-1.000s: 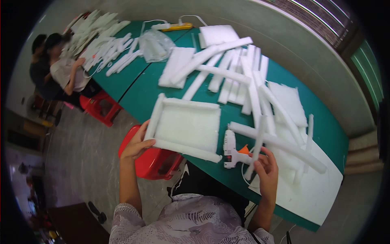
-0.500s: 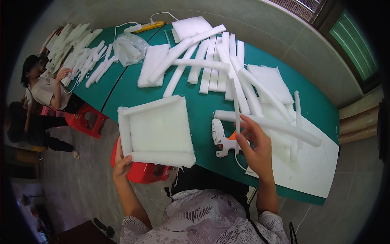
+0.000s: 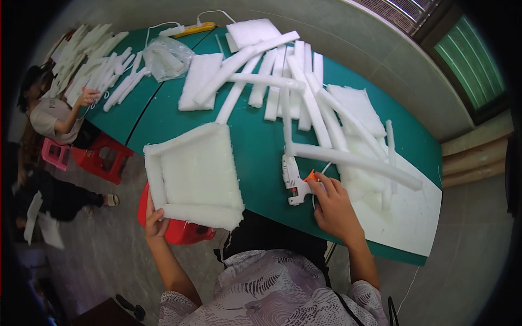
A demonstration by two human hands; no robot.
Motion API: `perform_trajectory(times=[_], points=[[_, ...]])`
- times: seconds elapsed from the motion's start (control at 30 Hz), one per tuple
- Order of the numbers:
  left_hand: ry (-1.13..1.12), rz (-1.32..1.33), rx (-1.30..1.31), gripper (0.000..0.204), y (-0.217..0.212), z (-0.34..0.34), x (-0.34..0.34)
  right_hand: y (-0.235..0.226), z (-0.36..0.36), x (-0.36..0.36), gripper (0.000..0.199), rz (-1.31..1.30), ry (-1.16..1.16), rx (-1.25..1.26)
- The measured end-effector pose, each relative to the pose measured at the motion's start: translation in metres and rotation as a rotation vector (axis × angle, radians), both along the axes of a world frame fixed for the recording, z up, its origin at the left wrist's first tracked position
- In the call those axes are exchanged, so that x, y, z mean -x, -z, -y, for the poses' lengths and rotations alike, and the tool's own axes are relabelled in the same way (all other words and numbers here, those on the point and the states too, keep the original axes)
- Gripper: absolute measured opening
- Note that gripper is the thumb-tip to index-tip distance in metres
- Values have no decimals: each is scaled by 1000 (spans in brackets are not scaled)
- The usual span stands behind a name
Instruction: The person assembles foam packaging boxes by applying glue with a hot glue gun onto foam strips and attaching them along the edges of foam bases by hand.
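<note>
My left hand [image 3: 156,223] is closed on the lower left corner of a white fluffy foam panel [image 3: 201,171], held off the table's front edge. Raised foam strips run along the panel's top, left and bottom sides; the right side shows none. A white glue gun [image 3: 292,182] with an orange trigger lies on the green table. My right hand [image 3: 334,209] has its fingers around the glue gun's handle, beside the trigger. Just above the gun's nozzle, a thin white strip [image 3: 287,119] lies against a long foam bar [image 3: 359,163].
Several foam bars [image 3: 266,81] and square foam pads [image 3: 200,81] cover the green table [image 3: 168,111]. A white board [image 3: 413,217] lies at right. Farther back are a plastic bag [image 3: 167,57] and a yellow power strip [image 3: 194,29]. A person [image 3: 57,117] sits at left near red stools [image 3: 103,160].
My right hand has let go of the thin strip, which now lies farther left, and has moved down to the glue gun's handle. My view has shifted slightly; the left hand still holds the panel.
</note>
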State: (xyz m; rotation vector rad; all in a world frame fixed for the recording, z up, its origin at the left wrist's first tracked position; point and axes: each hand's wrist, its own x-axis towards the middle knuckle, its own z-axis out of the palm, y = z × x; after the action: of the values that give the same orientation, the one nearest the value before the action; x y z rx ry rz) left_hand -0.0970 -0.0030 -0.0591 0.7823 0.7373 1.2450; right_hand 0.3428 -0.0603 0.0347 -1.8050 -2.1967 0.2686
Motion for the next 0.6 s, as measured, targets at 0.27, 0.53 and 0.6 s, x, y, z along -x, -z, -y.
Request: perform_trajectory(times=[0.27, 0.53, 0.6], points=[[7, 68, 24, 94, -1, -12, -15, 10, -19, 9, 48, 241, -39, -44], [-81, 43, -21, 96, -5, -11, -18, -45, -10, -14, 28, -417, -68, 156], [-68, 5, -44, 97, -6, -12, -20, -49, -8, -14, 16, -745, 14, 290]])
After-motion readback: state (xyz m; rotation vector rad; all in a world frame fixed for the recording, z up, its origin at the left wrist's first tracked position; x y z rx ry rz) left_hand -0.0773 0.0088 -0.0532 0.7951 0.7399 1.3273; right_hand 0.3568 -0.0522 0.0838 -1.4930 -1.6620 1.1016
